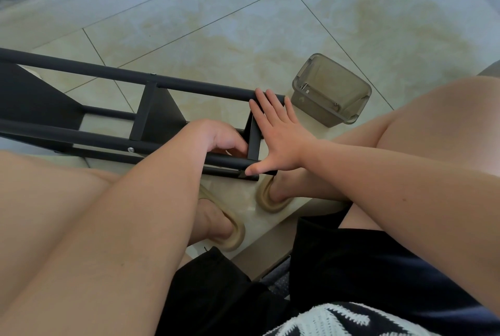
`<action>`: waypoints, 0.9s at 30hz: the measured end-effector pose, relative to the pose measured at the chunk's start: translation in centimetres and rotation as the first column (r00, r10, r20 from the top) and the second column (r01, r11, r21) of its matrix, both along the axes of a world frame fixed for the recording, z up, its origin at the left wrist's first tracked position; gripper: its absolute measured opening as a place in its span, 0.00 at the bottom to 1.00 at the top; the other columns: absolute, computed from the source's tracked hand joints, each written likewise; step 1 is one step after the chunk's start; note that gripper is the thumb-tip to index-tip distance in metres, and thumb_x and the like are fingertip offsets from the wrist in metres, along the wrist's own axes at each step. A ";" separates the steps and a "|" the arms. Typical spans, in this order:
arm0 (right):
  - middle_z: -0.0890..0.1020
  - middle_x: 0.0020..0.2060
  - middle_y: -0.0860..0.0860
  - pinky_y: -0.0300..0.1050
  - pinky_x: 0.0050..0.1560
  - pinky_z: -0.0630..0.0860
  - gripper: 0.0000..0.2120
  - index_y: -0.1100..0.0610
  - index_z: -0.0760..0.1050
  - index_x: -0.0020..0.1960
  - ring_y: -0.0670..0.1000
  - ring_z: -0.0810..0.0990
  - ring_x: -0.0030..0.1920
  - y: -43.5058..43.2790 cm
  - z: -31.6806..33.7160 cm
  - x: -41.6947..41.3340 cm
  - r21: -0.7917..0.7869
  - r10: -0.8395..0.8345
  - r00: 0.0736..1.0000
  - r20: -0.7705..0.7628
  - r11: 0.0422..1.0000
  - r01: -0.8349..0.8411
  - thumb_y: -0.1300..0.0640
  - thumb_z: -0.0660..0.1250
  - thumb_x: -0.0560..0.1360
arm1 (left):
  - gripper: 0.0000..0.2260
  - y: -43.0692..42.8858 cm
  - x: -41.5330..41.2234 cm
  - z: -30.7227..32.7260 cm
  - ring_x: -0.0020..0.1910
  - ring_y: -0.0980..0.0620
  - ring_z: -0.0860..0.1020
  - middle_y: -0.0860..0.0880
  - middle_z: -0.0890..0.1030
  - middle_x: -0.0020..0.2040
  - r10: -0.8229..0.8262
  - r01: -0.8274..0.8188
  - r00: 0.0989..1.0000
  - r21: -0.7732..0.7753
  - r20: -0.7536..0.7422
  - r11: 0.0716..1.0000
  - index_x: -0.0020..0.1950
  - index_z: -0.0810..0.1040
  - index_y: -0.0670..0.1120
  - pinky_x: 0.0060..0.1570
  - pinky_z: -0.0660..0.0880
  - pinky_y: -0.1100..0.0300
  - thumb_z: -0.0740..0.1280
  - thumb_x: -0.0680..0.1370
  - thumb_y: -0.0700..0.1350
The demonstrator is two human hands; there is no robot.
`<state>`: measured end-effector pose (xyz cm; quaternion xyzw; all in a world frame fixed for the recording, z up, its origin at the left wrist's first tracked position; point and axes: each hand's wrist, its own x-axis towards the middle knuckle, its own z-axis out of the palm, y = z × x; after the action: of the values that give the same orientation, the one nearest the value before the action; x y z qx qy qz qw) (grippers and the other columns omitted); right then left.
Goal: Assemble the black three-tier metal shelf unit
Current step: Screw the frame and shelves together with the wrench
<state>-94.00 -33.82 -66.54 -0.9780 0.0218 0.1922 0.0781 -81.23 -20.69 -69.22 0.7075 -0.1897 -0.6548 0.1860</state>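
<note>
The black metal shelf unit lies on its side on the tiled floor, its round poles running from the left edge toward the middle. Black shelf panels sit between the poles. My right hand lies flat with straight, spread fingers against the end shelf panel, its fingertips at the far pole and its thumb at the near pole. My left hand reaches down inside the frame just left of that panel, fingers curled; what they hold is hidden.
A smoky translucent plastic box with small hardware inside stands on the floor right of the shelf end. My feet in tan slippers rest under the frame. A white skirting and shoes are at the far left.
</note>
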 end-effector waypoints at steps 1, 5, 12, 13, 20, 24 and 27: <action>0.32 0.80 0.56 0.62 0.78 0.33 0.69 0.60 0.35 0.81 0.57 0.29 0.79 0.0 0.0 0.0 0.001 0.001 1.000 0.000 1.000 -0.001 0.16 0.55 0.59 | 0.10 -0.1 0.0 0.0 0.41 0.50 0.79 0.50 0.84 0.38 0.002 -0.002 1.000 -0.004 0.008 1.000 0.46 0.85 0.44 0.49 0.72 0.57 0.73 0.67 0.46; 0.32 0.80 0.56 0.62 0.78 0.33 0.69 0.60 0.34 0.81 0.57 0.29 0.79 0.0 0.0 0.0 0.005 0.001 1.000 0.001 1.000 -0.001 0.16 0.54 0.58 | 0.06 -0.1 0.0 0.3 0.37 0.51 0.79 0.50 0.84 0.35 0.028 -0.028 1.000 -0.017 0.002 0.999 0.49 0.85 0.43 0.44 0.72 0.59 0.69 0.74 0.39; 0.32 0.80 0.56 0.62 0.78 0.33 0.70 0.60 0.35 0.81 0.57 0.28 0.79 -0.1 -0.1 0.0 0.005 0.001 1.000 -0.001 1.000 -0.001 0.16 0.52 0.57 | 0.14 0.3 0.3 -0.1 0.57 0.47 0.81 0.47 0.86 0.53 0.039 -0.037 0.995 0.027 -0.088 0.999 0.54 0.86 0.45 0.65 0.73 0.50 0.71 0.70 0.44; 0.32 0.80 0.56 0.62 0.78 0.33 0.70 0.60 0.35 0.81 0.57 0.29 0.79 0.0 -0.1 0.0 0.005 0.000 1.000 -0.002 1.000 0.000 0.16 0.52 0.57 | 0.18 0.2 0.3 -0.2 0.56 0.47 0.81 0.47 0.86 0.52 0.017 -0.015 0.998 0.047 -0.057 0.999 0.55 0.85 0.44 0.66 0.73 0.49 0.73 0.67 0.47; 0.32 0.80 0.56 0.62 0.78 0.34 0.70 0.60 0.34 0.81 0.57 0.29 0.79 -0.1 -0.1 0.0 0.004 0.000 1.000 0.001 1.000 0.000 0.16 0.52 0.57 | 0.18 0.0 0.2 -0.1 0.47 0.46 0.79 0.47 0.85 0.43 0.017 -0.017 0.999 0.028 -0.030 0.999 0.55 0.85 0.40 0.57 0.72 0.53 0.72 0.68 0.45; 0.32 0.80 0.56 0.62 0.78 0.33 0.70 0.60 0.35 0.82 0.57 0.29 0.79 0.0 -0.1 0.0 0.011 -0.003 1.000 0.005 1.000 0.003 0.16 0.52 0.57 | 0.11 0.1 0.1 0.2 0.49 0.47 0.80 0.43 0.84 0.50 0.060 -0.061 0.995 -0.015 -0.081 0.998 0.53 0.84 0.43 0.58 0.74 0.54 0.65 0.75 0.34; 0.32 0.80 0.56 0.62 0.78 0.33 0.70 0.60 0.35 0.82 0.57 0.29 0.79 0.0 -0.2 0.0 0.014 -0.005 1.000 0.005 1.000 0.005 0.16 0.52 0.57 | 0.11 0.1 0.3 -0.3 0.54 0.46 0.82 0.45 0.85 0.52 0.079 -0.080 0.994 -0.005 -0.079 0.997 0.55 0.84 0.43 0.64 0.74 0.53 0.66 0.76 0.36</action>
<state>-93.98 -33.81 -66.70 -0.9778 0.0226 0.1897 0.0857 -80.96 -20.57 -69.51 0.6874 -0.1565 -0.6735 0.2221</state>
